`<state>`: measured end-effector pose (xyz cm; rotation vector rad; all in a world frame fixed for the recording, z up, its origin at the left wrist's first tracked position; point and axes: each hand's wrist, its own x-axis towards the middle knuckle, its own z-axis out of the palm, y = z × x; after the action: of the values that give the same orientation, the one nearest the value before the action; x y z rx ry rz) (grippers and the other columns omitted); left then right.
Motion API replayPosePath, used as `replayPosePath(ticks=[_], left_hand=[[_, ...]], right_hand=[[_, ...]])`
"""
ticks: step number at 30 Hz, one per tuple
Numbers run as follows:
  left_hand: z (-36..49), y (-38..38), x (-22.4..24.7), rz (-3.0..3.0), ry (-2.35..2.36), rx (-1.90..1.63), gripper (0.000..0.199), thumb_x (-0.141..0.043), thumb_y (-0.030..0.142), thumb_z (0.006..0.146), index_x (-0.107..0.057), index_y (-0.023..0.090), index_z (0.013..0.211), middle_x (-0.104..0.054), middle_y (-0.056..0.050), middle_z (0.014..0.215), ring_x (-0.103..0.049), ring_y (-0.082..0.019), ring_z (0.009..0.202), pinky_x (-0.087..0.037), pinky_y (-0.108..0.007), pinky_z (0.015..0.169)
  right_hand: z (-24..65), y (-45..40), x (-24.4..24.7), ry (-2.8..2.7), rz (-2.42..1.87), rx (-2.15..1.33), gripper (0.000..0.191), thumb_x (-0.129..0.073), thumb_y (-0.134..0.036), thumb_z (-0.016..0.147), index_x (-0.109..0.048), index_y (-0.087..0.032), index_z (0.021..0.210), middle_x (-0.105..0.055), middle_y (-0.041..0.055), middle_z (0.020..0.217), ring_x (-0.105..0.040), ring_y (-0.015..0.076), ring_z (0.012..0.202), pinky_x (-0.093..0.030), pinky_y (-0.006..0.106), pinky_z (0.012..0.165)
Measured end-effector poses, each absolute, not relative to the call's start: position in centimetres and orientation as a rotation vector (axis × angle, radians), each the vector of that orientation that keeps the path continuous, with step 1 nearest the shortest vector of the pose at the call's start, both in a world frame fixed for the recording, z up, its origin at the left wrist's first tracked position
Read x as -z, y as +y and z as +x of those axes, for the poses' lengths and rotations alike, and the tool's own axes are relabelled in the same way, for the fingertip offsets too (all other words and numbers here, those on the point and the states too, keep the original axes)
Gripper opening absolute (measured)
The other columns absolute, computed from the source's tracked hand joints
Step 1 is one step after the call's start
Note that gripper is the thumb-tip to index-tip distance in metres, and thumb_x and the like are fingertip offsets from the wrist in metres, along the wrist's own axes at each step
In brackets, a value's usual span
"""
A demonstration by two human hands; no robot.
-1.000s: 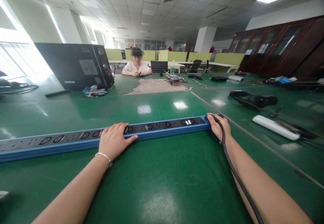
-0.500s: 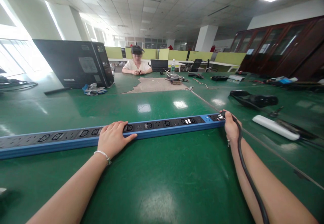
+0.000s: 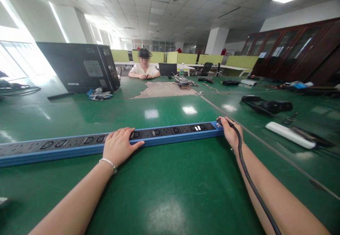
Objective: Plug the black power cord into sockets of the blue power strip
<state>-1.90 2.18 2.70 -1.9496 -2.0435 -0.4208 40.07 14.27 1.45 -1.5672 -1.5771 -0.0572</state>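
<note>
A long blue power strip with black sockets lies across the green table. Over its middle lies my left hand, fingers across the top and thumb along the near edge, gripping it. My right hand is closed around a black plug at the strip's right part. The plug's front touches or is just above the sockets; which one, my fingers hide. From the plug a black cable runs back along my right forearm. The strip's far right end is hidden by this hand.
A black computer case stands at the left, with work gloves beside it. Across the table sits a person. On the right lie a white bar and a black device. A bottle stands further back.
My right hand has moved left along the strip with the plug, from the sockets at its end to the light-blue section. My left hand has stayed in place on the strip.
</note>
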Motion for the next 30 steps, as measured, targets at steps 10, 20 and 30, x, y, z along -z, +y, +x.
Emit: replayPosePath(ticks=[10, 20, 30], left_hand=[[-1.9, 2.2, -2.7, -1.95, -2.055, 0.424, 0.061, -0.042, 0.064, 0.073, -0.052, 0.022, 0.117, -0.058, -0.008, 0.121, -0.049, -0.025, 0.113, -0.032, -0.04, 0.095], [-1.8, 2.2, -2.8, -1.956, -2.081, 0.438, 0.061, -0.044, 0.064, 0.073, -0.053, 0.023, 0.118, -0.058, -0.008, 0.121, -0.048, -0.026, 0.114, -0.031, -0.04, 0.096], [-1.8, 2.2, -2.7, -1.954, -2.061, 0.45, 0.062, -0.043, 0.065, 0.073, -0.053, 0.022, 0.117, -0.058, -0.008, 0.12, -0.049, -0.026, 0.113, -0.032, -0.041, 0.095]], right_hand=[[38.0, 14.0, -1.7, -1.583, -1.563, -0.118, 0.044, -0.039, -0.053, 0.082, -0.069, -0.023, 0.095, -0.064, 0.0073, 0.111, -0.049, 0.0259, 0.116, -0.03, 0.044, 0.102], [37.5, 14.0, -1.7, -1.672, -1.565, -0.077, 0.04, -0.039, -0.05, 0.084, -0.067, -0.026, 0.099, -0.063, 0.006, 0.114, -0.047, 0.0257, 0.119, -0.03, 0.046, 0.102], [36.9, 14.3, -1.2, -1.774, -1.601, 0.104, 0.041, -0.037, -0.048, 0.085, -0.064, -0.024, 0.106, -0.06, 0.0082, 0.119, -0.046, 0.0248, 0.12, -0.029, 0.048, 0.101]])
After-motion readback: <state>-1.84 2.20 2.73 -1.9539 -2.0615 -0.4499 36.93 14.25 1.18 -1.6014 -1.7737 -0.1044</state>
